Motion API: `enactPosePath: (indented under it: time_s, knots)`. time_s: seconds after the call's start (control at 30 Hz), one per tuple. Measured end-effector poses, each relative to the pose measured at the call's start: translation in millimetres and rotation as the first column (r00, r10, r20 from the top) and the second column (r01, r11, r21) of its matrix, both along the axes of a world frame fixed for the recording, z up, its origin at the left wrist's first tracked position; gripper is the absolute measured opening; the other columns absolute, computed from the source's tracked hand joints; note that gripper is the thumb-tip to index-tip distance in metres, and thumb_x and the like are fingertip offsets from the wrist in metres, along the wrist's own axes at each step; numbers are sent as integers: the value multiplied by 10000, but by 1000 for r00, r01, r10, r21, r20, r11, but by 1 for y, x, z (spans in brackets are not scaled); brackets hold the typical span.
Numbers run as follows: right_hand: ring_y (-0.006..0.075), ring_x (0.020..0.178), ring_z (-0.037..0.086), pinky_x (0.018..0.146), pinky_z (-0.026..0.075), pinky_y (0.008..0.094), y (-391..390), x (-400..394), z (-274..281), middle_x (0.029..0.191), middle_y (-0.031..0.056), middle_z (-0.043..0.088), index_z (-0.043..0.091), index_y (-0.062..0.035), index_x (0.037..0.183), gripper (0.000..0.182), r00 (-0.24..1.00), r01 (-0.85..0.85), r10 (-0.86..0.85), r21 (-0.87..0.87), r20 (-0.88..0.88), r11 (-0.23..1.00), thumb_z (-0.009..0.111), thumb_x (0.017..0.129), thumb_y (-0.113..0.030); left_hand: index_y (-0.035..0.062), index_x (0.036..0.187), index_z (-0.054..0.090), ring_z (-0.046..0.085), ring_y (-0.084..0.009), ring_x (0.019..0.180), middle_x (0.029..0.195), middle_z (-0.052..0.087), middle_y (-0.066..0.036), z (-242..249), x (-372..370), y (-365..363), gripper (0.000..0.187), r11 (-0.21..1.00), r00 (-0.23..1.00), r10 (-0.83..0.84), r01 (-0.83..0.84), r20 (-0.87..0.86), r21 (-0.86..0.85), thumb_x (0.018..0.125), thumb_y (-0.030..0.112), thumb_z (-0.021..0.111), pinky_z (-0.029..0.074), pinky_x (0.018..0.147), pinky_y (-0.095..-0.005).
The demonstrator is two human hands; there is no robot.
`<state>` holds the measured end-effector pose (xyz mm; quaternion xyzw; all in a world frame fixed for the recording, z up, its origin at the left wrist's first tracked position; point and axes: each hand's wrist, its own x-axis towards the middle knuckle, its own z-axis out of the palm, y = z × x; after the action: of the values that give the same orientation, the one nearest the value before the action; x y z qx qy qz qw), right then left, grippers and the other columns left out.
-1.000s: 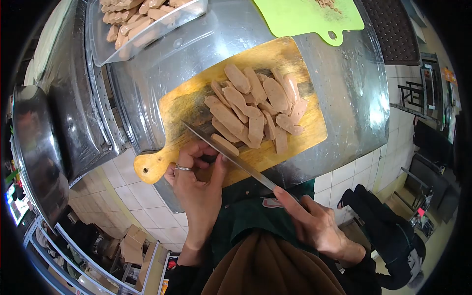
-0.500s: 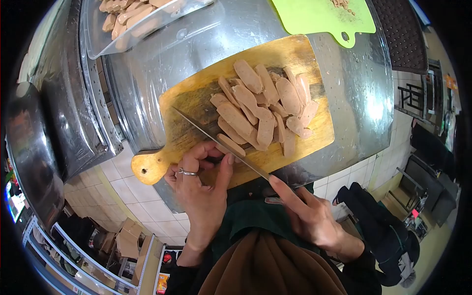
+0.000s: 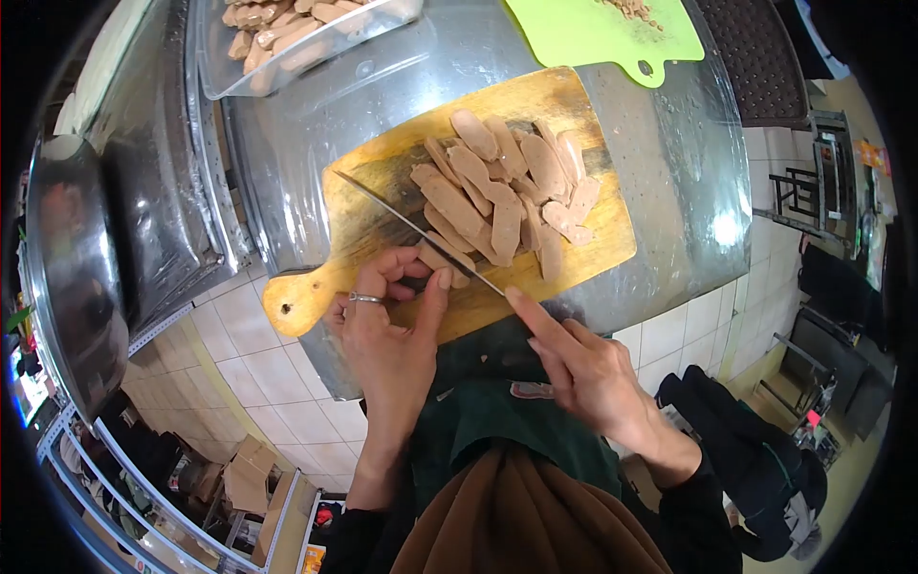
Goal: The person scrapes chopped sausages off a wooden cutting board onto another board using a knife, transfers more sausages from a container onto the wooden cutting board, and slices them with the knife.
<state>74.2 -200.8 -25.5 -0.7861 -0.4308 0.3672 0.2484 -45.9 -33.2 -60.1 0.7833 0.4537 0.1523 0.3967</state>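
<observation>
A wooden cutting board lies on the metal table, its handle towards the lower left. Several pinkish-brown sausage slices are heaped on its middle and right. My left hand pinches a sausage piece near the board's front edge. My right hand is closed round the handle end of a long knife, index finger stretched along it. The blade runs up to the left across the board, against the piece beside my left fingertips. Its handle is mostly hidden in my right hand.
A clear plastic container of sausages stands at the table's back left. A green cutting board with small crumbs lies at the back right. Past the metal table, a person in dark clothes is at the lower right. Shelving is at the lower left.
The view has shifted slightly. The knife has moved up and to the left relative to my left hand, and more of the held piece shows below the blade.
</observation>
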Motion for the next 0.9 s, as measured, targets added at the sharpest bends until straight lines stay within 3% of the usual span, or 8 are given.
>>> enactPosePath:
  time_s: [0.03,0.13,0.33,0.7,0.9]
  knots:
    - [333,556,582,527,510,441,0,1,4,713,148,558,416,-151,1515,667,999,-26,26,-16,45,1000,637,903,-8,124,1106,644,564,-112,738,884,694,31,1,0,0,311,1000,1000,-1,1,-2,7,840,202,786,305,895,-324]
    - [309,555,574,530,509,424,-16,-3,1,691,147,558,451,-140,1496,637,995,42,-48,68,89,997,631,903,5,118,1106,644,566,-115,746,886,696,30,-1,-1,-1,307,1000,1000,6,-6,9,13,847,211,779,302,902,-325]
    - [264,569,559,547,513,409,-18,-5,15,675,141,545,479,-98,1473,600,997,65,-70,146,32,987,613,903,32,113,1104,646,567,-117,761,887,697,29,1,-1,0,288,1000,1000,1,-1,13,-21,868,232,759,301,900,-326]
    - [239,580,553,549,531,391,-32,-16,24,688,113,544,465,-98,1483,644,999,41,-43,83,18,996,627,879,56,110,1106,644,569,-118,759,893,699,27,-1,-2,1,269,998,1000,-4,5,15,-70,876,202,748,299,896,-328]
    - [256,588,564,553,534,404,-30,-21,25,696,117,546,439,-94,1497,691,999,42,-42,72,3,997,637,857,74,107,1103,642,576,-126,746,902,708,18,1,-1,1,252,999,1000,-31,31,5,14,876,158,740,303,896,-337]
